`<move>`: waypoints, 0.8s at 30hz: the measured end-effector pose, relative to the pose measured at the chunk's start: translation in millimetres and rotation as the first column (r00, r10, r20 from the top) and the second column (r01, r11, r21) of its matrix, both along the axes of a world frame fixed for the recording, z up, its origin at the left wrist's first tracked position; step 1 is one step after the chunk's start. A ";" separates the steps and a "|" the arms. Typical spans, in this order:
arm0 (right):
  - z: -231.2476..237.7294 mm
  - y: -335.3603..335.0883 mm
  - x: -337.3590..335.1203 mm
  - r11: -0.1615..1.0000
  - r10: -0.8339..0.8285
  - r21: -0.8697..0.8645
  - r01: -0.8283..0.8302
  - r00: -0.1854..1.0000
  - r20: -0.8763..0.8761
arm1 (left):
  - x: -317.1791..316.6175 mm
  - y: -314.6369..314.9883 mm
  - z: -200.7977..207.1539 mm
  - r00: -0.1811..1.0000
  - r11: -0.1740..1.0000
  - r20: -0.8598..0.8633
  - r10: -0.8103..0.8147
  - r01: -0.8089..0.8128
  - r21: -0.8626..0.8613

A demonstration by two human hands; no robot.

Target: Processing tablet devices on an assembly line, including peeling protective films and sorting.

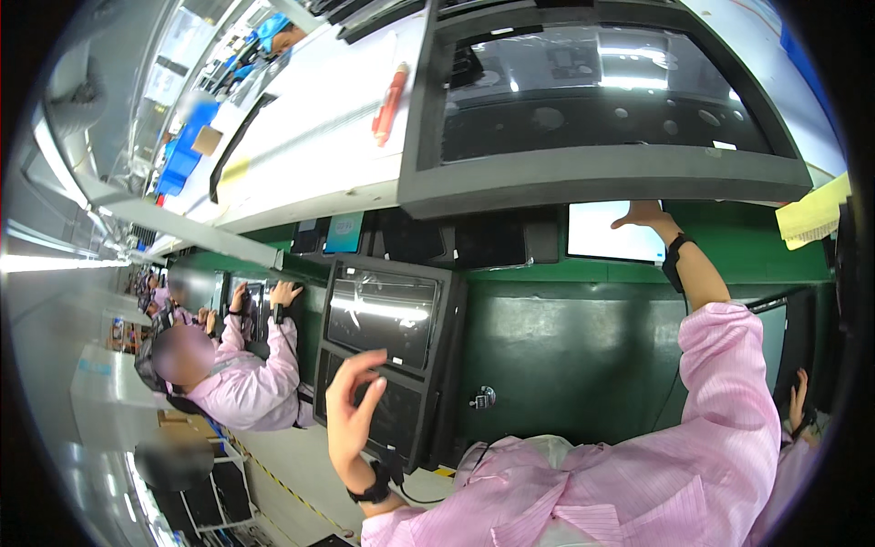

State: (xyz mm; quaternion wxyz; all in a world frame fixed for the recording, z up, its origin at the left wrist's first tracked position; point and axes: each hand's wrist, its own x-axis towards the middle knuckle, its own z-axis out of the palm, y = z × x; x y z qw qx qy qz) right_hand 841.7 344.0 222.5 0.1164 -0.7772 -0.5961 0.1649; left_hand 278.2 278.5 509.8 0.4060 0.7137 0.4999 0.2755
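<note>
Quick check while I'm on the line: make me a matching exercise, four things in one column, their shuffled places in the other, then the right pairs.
Things
1. Right hand
2. Red pen-shaped tool
3. Left hand
4. Yellow sheet

Places
A. In front of the black tray of dark panels, as seen in this view
B. Near the right rim of the picture
C. At the tablet with the lit white screen
D. On the white shelf, left of the large grey frame

Right pairs: 1-C, 2-D, 3-A, 4-B
</note>
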 end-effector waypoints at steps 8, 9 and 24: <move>-0.4 12.4 36.8 0.970 0.128 0.207 -0.126 0.992 0.003 | -70.8 -131.1 -13.0 0.927 0.920 0.000 0.375 -0.373 -0.118; 19.4 5.7 26.6 0.966 0.112 0.229 -0.119 0.993 0.044 | -77.1 -145.9 -14.6 0.901 0.889 0.034 0.432 -0.419 -0.186; 76.0 -217.3 -152.7 0.851 -0.182 0.094 0.516 0.459 -0.870 | -148.1 -205.9 -101.5 0.954 0.773 -0.011 0.299 -0.249 -0.583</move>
